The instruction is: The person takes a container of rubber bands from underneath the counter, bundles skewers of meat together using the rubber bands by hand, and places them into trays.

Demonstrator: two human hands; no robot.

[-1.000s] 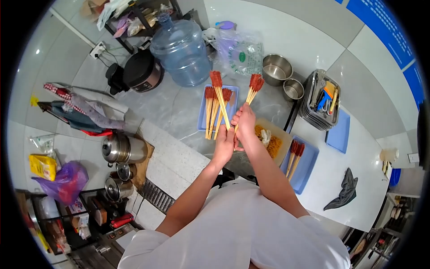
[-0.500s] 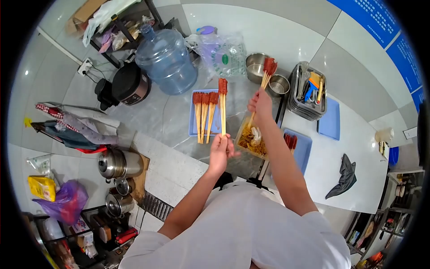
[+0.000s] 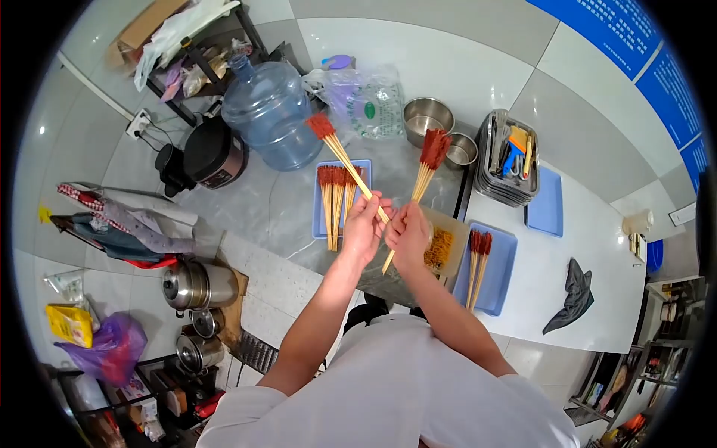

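Observation:
My left hand (image 3: 363, 226) is closed on a bundle of skewers (image 3: 334, 140) with red meat at the top, tilted up to the left. Close beside it, my right hand (image 3: 408, 234) grips another bundle of skewers (image 3: 429, 166), its red ends pointing up and the sticks reaching below the fist. Several skewers (image 3: 334, 194) lie in a blue tray (image 3: 320, 224) on the grey counter, left of my hands. More skewers (image 3: 477, 261) rest in a second blue tray (image 3: 502, 272) on the right. A container of yellow food (image 3: 439, 250) is partly hidden by my right hand.
Behind the left tray are a large water bottle (image 3: 273, 112), a black cooker (image 3: 214, 153) and a plastic bag (image 3: 370, 108). Two metal bowls (image 3: 428, 118) stand behind my right hand. Stacked metal trays (image 3: 505, 179) holding tools, an empty blue tray (image 3: 544, 201) and a dark cloth (image 3: 572, 299) are at right.
My right hand has come back down and left with its bundle, beside my left hand. The left bundle has tipped from upright to the left. The camera view has shifted slightly.

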